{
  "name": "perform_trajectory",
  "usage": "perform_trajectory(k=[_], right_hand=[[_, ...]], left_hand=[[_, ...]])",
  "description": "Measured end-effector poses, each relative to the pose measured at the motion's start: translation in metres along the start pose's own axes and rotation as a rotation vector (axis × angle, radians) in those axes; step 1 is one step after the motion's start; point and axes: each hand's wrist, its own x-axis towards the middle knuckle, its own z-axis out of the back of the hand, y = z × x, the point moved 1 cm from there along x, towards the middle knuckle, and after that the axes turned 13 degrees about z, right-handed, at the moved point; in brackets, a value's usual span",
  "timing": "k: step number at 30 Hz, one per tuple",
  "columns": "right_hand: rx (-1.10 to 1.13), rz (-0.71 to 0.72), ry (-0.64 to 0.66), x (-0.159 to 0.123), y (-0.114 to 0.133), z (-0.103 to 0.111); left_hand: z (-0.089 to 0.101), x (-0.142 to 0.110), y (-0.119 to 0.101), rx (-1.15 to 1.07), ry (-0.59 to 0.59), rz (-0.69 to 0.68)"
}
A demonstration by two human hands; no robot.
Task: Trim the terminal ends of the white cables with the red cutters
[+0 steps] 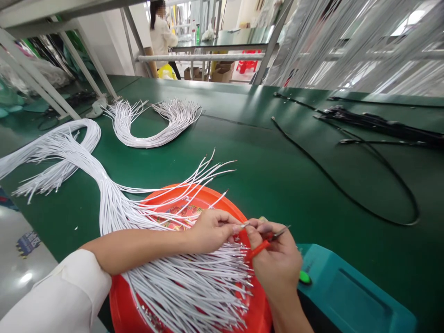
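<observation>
My left hand point(213, 231) pinches the end of a white wire, its thumb and fingertips meeting my right fingertips above the red basin point(120, 300). In my right hand point(277, 254) lies a pair of red-handled scissors point(258, 249), their pointed metal tip sticking out past the fingers; thumb and forefinger are also at the wire's end. A thick bundle of white wires point(183, 282) drapes across the basin below both hands, metal tips towards the right. Other wire ends point(208, 171) fan out over the basin's far rim. The exact piece between my fingertips is too small to make out.
Another white wire bundle point(145, 141) lies curved on the green table point(243, 152), with a looped bundle point(86, 134) at left. Black cables point(381, 125) lie at right. A teal machine point(357, 291) with a green button stands beside my right wrist. A person point(161, 34) is behind the rack.
</observation>
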Motion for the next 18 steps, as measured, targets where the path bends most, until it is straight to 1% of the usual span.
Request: perform_trajectory(k=[3, 7, 12, 15, 18], right_hand=[[-0.095, 0.041, 0.001, -0.002, -0.006, 0.003], [-0.066, 0.01, 0.021, 0.0, -0.004, 0.003], [-0.002, -0.009, 0.035, 0.005, 0.004, 0.0], [0.011, -0.023, 0.028, 0.006, 0.005, 0.0], [0.003, -0.024, 0.001, 0.005, 0.003, 0.002]], left_hand=[[0.002, 0.0, 0.001, 0.078, 0.02, -0.032], [0.003, -0.001, -0.001, 0.174, 0.014, -0.086], [0.004, -0.002, -0.004, 0.38, -0.121, -0.286], [0.005, -0.001, -0.003, 0.442, -0.179, -0.35], [0.005, -0.001, -0.001, 0.482, -0.208, -0.388]])
